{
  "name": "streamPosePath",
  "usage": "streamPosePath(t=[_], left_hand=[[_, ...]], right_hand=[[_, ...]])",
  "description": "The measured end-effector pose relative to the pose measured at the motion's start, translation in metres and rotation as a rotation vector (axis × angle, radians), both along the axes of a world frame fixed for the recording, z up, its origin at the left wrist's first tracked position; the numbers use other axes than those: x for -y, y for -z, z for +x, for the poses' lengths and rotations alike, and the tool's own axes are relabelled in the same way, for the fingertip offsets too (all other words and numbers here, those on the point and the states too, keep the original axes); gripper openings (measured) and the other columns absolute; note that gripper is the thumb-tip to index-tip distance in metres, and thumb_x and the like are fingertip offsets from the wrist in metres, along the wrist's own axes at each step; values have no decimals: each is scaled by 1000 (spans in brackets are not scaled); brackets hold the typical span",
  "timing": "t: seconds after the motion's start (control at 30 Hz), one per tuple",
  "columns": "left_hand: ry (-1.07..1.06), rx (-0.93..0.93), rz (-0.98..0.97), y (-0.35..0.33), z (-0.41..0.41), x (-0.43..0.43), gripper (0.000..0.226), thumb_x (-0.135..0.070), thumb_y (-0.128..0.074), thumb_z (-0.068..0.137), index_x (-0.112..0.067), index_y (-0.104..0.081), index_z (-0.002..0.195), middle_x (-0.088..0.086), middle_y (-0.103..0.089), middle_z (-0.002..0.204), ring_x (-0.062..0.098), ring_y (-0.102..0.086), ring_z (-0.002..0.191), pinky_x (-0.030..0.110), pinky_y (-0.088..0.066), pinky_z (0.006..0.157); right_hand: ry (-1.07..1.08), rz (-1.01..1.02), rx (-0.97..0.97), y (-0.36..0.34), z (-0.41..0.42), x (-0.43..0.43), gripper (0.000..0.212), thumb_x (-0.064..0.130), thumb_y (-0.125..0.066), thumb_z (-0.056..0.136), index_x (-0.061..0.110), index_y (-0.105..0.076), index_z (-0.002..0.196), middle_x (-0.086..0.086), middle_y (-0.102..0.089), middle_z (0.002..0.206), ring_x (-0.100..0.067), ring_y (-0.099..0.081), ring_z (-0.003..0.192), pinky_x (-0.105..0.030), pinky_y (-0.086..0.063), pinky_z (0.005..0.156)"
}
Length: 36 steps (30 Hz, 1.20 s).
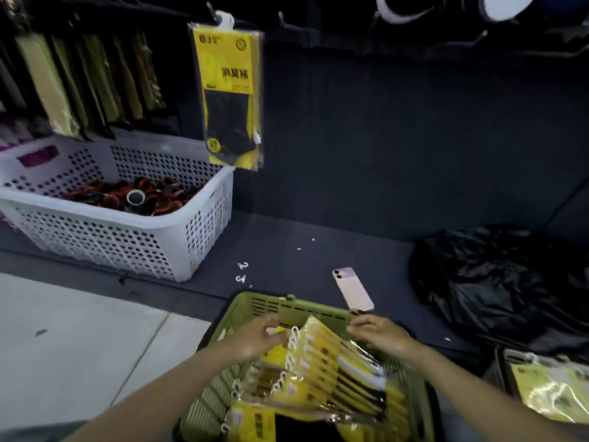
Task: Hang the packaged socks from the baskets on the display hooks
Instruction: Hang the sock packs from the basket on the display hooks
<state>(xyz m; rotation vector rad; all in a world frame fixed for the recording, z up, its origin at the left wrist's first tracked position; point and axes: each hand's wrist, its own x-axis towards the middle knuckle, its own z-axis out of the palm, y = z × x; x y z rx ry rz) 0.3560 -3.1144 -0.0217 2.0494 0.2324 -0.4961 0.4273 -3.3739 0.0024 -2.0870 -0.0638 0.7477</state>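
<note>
— What are they doing down there?

— Both hands are in the green basket. The left hand has its fingers curled round the hanger end of the packs. The right hand looks to pinch the same fan of packs at its far edge. Neither hand is spread wide.

— Why use two hands?

— To peel one pack off the fan, I'd say. The wrappers are glossy and overlap, so one hand steadies while the other separates. The white hangers sit right at the left fingertips, and that's the end that goes on a hook.

— Are any up?

— There's one hung pack, high above and well beyond the left fingers. It's on a hook against the dark wall.

— And around them?

— A dark ledge runs just beyond the fingertips. A phone lies on it just past the right fingers, with a black bag farther right. A white basket of dark rolls stands well off to the left. There's pale floor left of the left wrist. A second basket, also with packs, sits right of the right forearm. It's dim in here.
</note>
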Motion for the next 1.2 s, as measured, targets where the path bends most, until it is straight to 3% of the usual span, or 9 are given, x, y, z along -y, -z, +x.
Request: streamPosePath(t=[0.23, 0.33, 0.53, 0.7, 0.83, 0.93, 1.0, 1.1, 1.2], left_hand=[[-19, -211, 15, 58, -22, 35, 60, -48, -41, 97, -18, -30, 147, 5, -35, 151, 20, -41, 133, 21, -32, 95], [-46, -234, -19, 70, -25, 49, 59, -46, -44, 97, -18, -30, 147, 6, -37, 150, 13, -52, 118, 19, -34, 89], [-44, -173, -19, 81, -27, 51, 58, -43, -48, 96, -18, -34, 146, 7, -53, 132, 8, -60, 98, 10, -41, 74], [-25, -148, -35, 82, -31, 50, 58, -42, -50, 95, -22, -32, 147, 15, -49, 137, 24, -46, 127, 32, -38, 103], [-71, -110, -86, 80, -33, 52, 49, -34, -52, 95, -19, -41, 140, 11, -52, 135, 18, -60, 106, 29, -46, 93], [-141, -108, -150, 81, -32, 53, 46, -31, -54, 95, -14, -45, 137, 9, -52, 136, 15, -62, 98, 14, -49, 74], [-198, -93, -174, 78, -29, 54, 50, -32, -56, 94, -12, -42, 138, 9, -48, 140, 13, -58, 102, 13, -50, 70], [-335, -15, -157, 65, -19, 55, 76, -37, -62, 89, -13, -21, 149, 7, -26, 153, 21, -38, 131, 32, -45, 99], [-435, 78, -242, 41, -3, 57, 100, -43, -67, 82, -15, -1, 152, 5, -13, 158, 25, -23, 142, 45, -28, 114]], right_hand=[[-118, -126, -31, 60, -17, 10, 49, 22, -67, 89, 2, -50, 131, -9, -51, 137, -19, -48, 127, -13, -38, 89], [-177, -201, -24, 75, -15, 15, 52, 31, -68, 87, 10, -49, 130, -7, -51, 135, -16, -49, 122, -24, -40, 97], [-243, -293, 82, 95, -12, 6, 48, 42, -71, 81, 14, -51, 116, 1, -49, 106, -14, -49, 98, -29, -44, 85], [-229, -252, 54, 100, -10, 5, 46, 37, -72, 81, 13, -47, 111, -4, -51, 116, -18, -50, 105, -32, -43, 90], [-267, -254, 25, 108, -14, 3, 61, 39, -70, 83, 11, -50, 133, -8, -51, 139, -22, -48, 126, -31, -38, 100], [-272, -234, 4, 110, -14, 3, 59, 40, -70, 84, 8, -57, 131, -8, -53, 139, -22, -48, 128, -34, -38, 107], [-253, -221, 43, 106, -11, 6, 49, 37, -71, 83, 7, -64, 121, -5, -59, 132, -20, -54, 122, -27, -41, 103], [-120, -128, 147, 84, -1, 10, 27, 29, -72, 84, 9, -73, 102, 1, -71, 99, -14, -66, 97, -7, -43, 71], [18, 54, 292, 46, 11, 12, 20, 25, -71, 85, 11, -75, 97, 6, -72, 90, 9, -62, 76, -1, -41, 65]])
